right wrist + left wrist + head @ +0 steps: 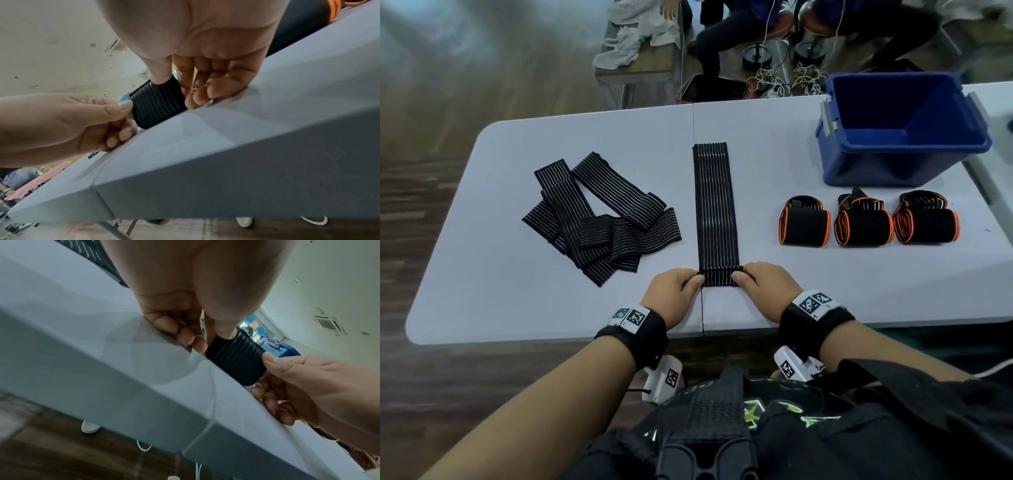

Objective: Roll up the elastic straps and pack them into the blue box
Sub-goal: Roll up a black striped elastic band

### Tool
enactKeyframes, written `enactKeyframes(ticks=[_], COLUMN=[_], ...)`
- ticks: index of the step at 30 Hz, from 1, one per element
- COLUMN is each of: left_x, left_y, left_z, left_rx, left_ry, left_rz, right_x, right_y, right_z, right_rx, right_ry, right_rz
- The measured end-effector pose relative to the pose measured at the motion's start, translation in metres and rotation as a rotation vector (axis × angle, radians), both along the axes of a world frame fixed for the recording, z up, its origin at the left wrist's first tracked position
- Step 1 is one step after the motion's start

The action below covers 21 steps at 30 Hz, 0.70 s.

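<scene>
While the strap (715, 205) lies flat on the tabletop (585, 308), both hands pinch its folded near end.
Left hand (674, 286) and right hand (763, 279): thumbs on top, fingers (197, 95) curled beneath the fold.

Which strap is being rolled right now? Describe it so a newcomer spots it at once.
On the grey table, look at the middle, between the loose pile of striped straps and the three orange-edged rolls. The striped strap there lies flat and straight, its near end pinched by both hands.
</scene>
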State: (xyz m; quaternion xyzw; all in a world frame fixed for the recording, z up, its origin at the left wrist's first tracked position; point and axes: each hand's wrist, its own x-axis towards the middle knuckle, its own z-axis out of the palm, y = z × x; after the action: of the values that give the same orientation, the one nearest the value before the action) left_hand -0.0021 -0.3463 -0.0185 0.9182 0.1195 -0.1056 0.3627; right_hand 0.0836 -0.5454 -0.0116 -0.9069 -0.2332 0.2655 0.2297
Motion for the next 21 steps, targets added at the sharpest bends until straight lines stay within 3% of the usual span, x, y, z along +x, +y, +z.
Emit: enactKeyframes(ticks=[6, 13, 18, 21], left_x=[0.004, 0.011, 0.011, 0.006], left_y=[-0.009, -0.011, -0.007, -0.006], left_z=[0.0, 0.008, 0.006, 0.005], left_rx=[0.03, 0.055, 0.116, 0.068], left_ry=[0.098, 0.182, 0.167, 0.078], left_rz=[0.09, 0.073, 0.056, 0.133], right_x=[0.004, 0.007, 0.012, 0.011], right_y=[0.005, 0.01, 0.012, 0.012], right_z=[-0.003, -0.004, 0.001, 0.002], right_rx=[-0.073, -0.144, -0.195, -0.196], right_ry=[0.001, 0.022, 0.054, 0.051], right_rz=[-0.015, -0.064, -0.091, -0.11])
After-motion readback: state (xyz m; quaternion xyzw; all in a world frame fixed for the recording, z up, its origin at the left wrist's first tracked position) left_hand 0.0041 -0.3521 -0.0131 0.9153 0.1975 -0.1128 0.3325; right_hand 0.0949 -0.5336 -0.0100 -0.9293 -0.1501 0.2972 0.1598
